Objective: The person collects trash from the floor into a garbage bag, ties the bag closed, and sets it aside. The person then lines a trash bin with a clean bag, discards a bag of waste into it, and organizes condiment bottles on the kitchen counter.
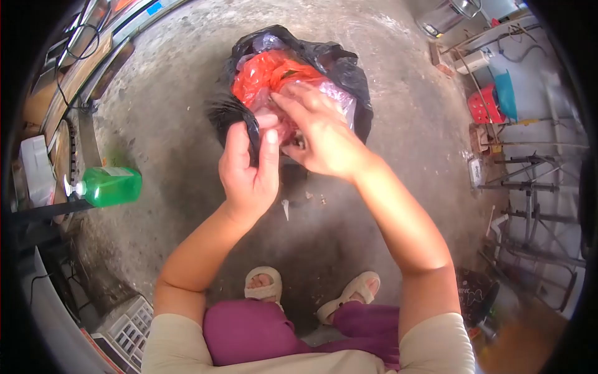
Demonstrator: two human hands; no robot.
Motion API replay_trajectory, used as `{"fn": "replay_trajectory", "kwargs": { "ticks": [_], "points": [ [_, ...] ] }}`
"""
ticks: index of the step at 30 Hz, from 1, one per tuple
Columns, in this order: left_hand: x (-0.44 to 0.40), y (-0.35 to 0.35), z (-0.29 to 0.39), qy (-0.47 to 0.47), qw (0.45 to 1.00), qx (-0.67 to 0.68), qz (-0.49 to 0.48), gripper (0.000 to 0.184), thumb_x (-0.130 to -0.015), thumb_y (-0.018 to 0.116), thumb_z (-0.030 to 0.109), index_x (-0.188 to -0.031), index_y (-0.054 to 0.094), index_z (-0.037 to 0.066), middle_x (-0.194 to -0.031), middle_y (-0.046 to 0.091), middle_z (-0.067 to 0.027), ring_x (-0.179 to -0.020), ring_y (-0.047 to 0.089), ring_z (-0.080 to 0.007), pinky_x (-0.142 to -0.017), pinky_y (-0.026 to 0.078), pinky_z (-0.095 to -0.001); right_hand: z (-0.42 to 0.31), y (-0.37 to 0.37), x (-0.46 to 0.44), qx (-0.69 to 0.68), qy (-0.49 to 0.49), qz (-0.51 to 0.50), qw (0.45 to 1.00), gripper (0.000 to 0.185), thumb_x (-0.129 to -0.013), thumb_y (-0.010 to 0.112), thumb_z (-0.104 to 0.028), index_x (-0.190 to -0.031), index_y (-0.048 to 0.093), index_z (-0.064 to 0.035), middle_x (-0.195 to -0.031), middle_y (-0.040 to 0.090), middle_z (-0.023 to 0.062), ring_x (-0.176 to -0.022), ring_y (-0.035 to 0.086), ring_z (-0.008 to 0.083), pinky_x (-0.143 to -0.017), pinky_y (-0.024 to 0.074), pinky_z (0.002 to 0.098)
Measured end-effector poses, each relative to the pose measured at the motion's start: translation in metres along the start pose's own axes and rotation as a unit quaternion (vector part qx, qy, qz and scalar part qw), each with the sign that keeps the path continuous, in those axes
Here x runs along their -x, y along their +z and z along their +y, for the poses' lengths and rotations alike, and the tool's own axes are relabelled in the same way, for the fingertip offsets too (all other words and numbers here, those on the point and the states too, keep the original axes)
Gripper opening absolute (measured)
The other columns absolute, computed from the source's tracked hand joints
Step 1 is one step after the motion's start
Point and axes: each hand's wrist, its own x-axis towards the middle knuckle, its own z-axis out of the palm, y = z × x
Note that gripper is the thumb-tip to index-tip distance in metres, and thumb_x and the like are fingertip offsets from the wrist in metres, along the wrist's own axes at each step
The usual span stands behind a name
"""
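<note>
A black plastic bag (339, 59) lies on the floor in front of me with its mouth spread. Inside it are a crumpled red plastic bag (258, 71) and clear, pinkish plastic (339, 96). My left hand (249, 168) pinches the black bag's near-left rim between thumb and fingers. Over the bag's middle, my right hand (327, 134) rests with its fingers stretched onto the plastic and its thumb apart from them. Part of what lies beneath the right palm is hidden.
Small scraps (286, 209) lie on the concrete floor between the bag and my feet. To the left, a pump bottle of green liquid (115, 187) stands on a ledge. Metal racks (529, 187) and a red basket (486, 105) line the right side.
</note>
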Motion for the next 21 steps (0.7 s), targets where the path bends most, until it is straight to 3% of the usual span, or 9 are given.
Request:
{"fn": "replay_trajectory", "kwargs": {
  "ticks": [1,2,5,6,9,12,17,19,21],
  "points": [
    [-0.002,-0.003,0.0,-0.017,1.0,-0.001,0.0,0.011,-0.086,0.053,0.005,-0.095,0.054,-0.001,-0.08,0.058,-0.0048,-0.07,0.053,-0.0096,-0.063,0.043,-0.0218,-0.004,-0.008,0.004,0.051,-0.018,-0.017,0.998,0.065,-0.064,0.071,-0.013,-0.122,0.043,-0.003,-0.116,0.044,0.0206,-0.107,0.047,0.0357,-0.089,0.0396,0.0392],
    [-0.003,-0.005,0.0,-0.034,0.999,-0.001,0.0,0.011,-0.084,0.055,0.005,-0.093,0.054,-0.001,-0.081,0.061,-0.0083,-0.073,0.058,-0.0132,-0.066,0.045,-0.0245,-0.006,-0.015,0.007,0.052,-0.014,0.013,0.998,0.055,-0.064,0.071,-0.013,-0.114,0.049,-0.0039,-0.111,0.048,0.018,-0.101,0.05,0.0334,-0.084,0.0422,0.0378],
    [-0.009,-0.007,-0.002,0.022,0.998,-0.05,-0.015,0.01,-0.083,0.056,0.004,-0.091,0.055,-0.001,-0.08,0.06,-0.0095,-0.069,0.058,-0.0156,-0.064,0.045,-0.0251,-0.007,-0.028,0.017,-0.004,0.011,0.076,0.997,0.033,-0.065,0.072,-0.014,-0.094,0.059,-0.0061,-0.094,0.057,0.0116,-0.083,0.059,0.028,-0.071,0.0486,0.0346],
    [-0.009,-0.006,-0.001,0.016,0.999,-0.045,-0.018,0.01,-0.083,0.056,0.004,-0.091,0.055,-0.001,-0.08,0.06,-0.0098,-0.069,0.059,-0.0159,-0.064,0.045,-0.025,-0.003,-0.022,0.022,-0.011,0.053,0.109,0.993,0.019,-0.066,0.072,-0.014,-0.078,0.058,-0.0072,-0.078,0.059,0.0073,-0.064,0.06,0.0256,-0.056,0.0489,0.033],
    [-0.01,0.0,0.001,0.005,0.999,-0.037,-0.032,0.01,-0.082,0.057,0.003,-0.09,0.056,-0.002,-0.081,0.061,-0.0102,-0.069,0.059,-0.0163,-0.065,0.046,-0.0248,0.004,-0.005,0.024,-0.065,0.105,0.146,0.982,0.021,-0.066,0.072,-0.013,-0.077,0.056,-0.007,-0.074,0.059,0.0081,-0.058,0.059,0.0264,-0.052,0.0475,0.0343],
    [-0.008,0.001,0.002,-0.001,0.999,-0.037,-0.032,0.012,-0.081,0.057,0.003,-0.092,0.056,-0.002,-0.083,0.061,-0.0098,-0.07,0.06,-0.0154,-0.066,0.046,-0.0244,0.002,0.004,0.016,-0.086,0.116,0.165,0.976,0.026,-0.064,0.074,-0.012,-0.077,0.053,-0.0027,-0.075,0.058,0.0134,-0.065,0.059,0.0312,-0.057,0.0478,0.0367],
    [-0.006,-0.008,0.001,-0.013,0.999,-0.039,-0.022,0.015,-0.08,0.058,0.002,-0.094,0.057,-0.001,-0.081,0.061,-0.0082,-0.069,0.059,-0.0128,-0.065,0.045,-0.023,-0.008,-0.018,0.049,-0.181,-0.08,0.21,0.957,0.024,-0.067,0.071,-0.012,-0.082,0.056,0.0,-0.08,0.059,0.0152,-0.074,0.059,0.0315,-0.065,0.0481,0.036],
    [-0.005,-0.012,0.001,-0.016,0.999,-0.035,-0.034,0.015,-0.08,0.059,0.002,-0.095,0.057,-0.001,-0.08,0.06,-0.0074,-0.068,0.058,-0.0122,-0.064,0.045,-0.0225,-0.002,0.001,0.093,-0.274,-0.028,0.054,0.96,0.018,-0.07,0.068,-0.011,-0.08,0.057,-0.0006,-0.079,0.06,0.0126,-0.074,0.059,0.0295,-0.065,0.0482,0.0358],
    [-0.004,-0.014,0.002,-0.017,0.999,-0.03,-0.041,0.016,-0.08,0.058,0.002,-0.095,0.057,0.0,-0.079,0.06,-0.0068,-0.067,0.058,-0.0117,-0.063,0.045,-0.0222,0.023,0.054,0.14,-0.177,0.093,-0.137,0.97,0.03,-0.076,0.063,-0.011,-0.101,0.054,0.0021,-0.096,0.06,0.0165,-0.087,0.058,0.0337,-0.077,0.0474,0.0372]
  ]
}}
